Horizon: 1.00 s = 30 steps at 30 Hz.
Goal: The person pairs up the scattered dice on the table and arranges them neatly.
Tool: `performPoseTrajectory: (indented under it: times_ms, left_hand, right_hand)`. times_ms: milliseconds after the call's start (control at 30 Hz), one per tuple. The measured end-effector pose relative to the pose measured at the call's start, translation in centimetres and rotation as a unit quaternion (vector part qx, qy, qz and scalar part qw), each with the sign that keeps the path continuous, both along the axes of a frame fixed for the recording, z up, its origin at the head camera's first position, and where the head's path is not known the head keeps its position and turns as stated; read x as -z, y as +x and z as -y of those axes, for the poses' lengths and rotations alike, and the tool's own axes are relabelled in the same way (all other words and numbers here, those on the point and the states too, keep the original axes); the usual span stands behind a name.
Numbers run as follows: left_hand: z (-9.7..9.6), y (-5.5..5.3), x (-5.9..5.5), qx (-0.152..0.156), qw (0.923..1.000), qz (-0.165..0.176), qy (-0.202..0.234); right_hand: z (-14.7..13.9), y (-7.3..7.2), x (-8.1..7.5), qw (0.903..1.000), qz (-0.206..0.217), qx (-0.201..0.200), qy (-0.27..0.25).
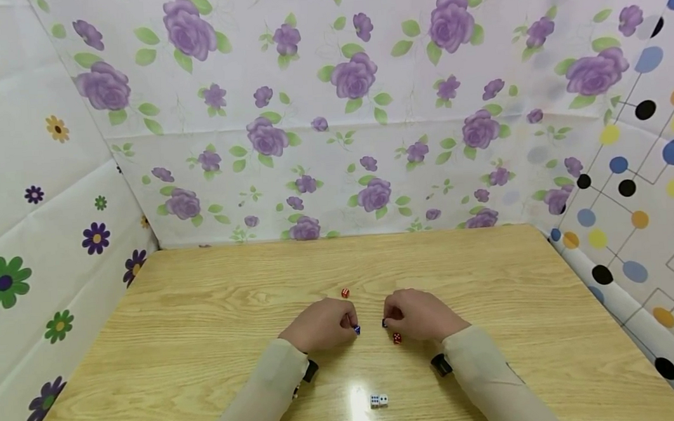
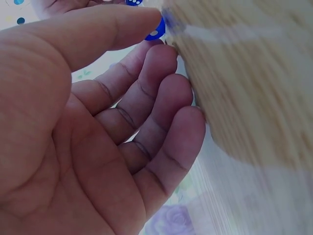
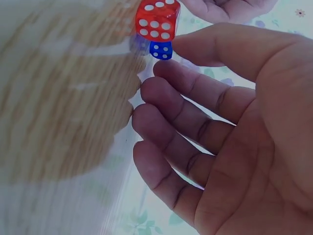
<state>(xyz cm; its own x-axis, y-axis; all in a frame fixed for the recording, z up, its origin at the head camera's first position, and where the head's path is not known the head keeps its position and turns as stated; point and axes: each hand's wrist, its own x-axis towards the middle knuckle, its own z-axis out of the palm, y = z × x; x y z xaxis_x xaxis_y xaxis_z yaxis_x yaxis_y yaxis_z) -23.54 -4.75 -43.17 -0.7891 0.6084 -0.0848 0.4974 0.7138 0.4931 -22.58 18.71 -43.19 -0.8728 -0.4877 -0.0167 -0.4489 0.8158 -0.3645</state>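
On the wooden table [image 1: 249,285], my left hand [image 1: 326,325] pinches a blue die [image 1: 357,329] between thumb and forefinger; the left wrist view shows this die [image 2: 155,33] partly covered by the thumb. Opposite, my right hand [image 1: 423,317] pinches a second blue die [image 1: 385,323] at its fingertips, low at the tabletop. One red die [image 1: 397,338] lies just in front of the right hand, and in the right wrist view this red die [image 3: 157,19] overlaps the blue one [image 3: 161,51]. Another red die [image 1: 345,293] rests beyond the left hand.
Two white dice [image 1: 379,401] sit side by side near the front of the table, beside a bright reflection. Patterned cloths hang around it: purple roses [image 1: 353,76] behind, flowers at left, coloured dots [image 1: 635,220] at right. Both wrists wear black straps [image 1: 441,364].
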Motion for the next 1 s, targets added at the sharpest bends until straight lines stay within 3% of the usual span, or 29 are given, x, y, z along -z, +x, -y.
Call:
performPoseTrajectory:
  times_ms: [1000]
  left_hand:
    - [-1.7, 0.3, -0.2, -0.001, 0.9998, -0.003, -0.017]
  right_hand:
    - [0.6, 0.0, 0.3, 0.9996, 0.014, -0.025, -0.003]
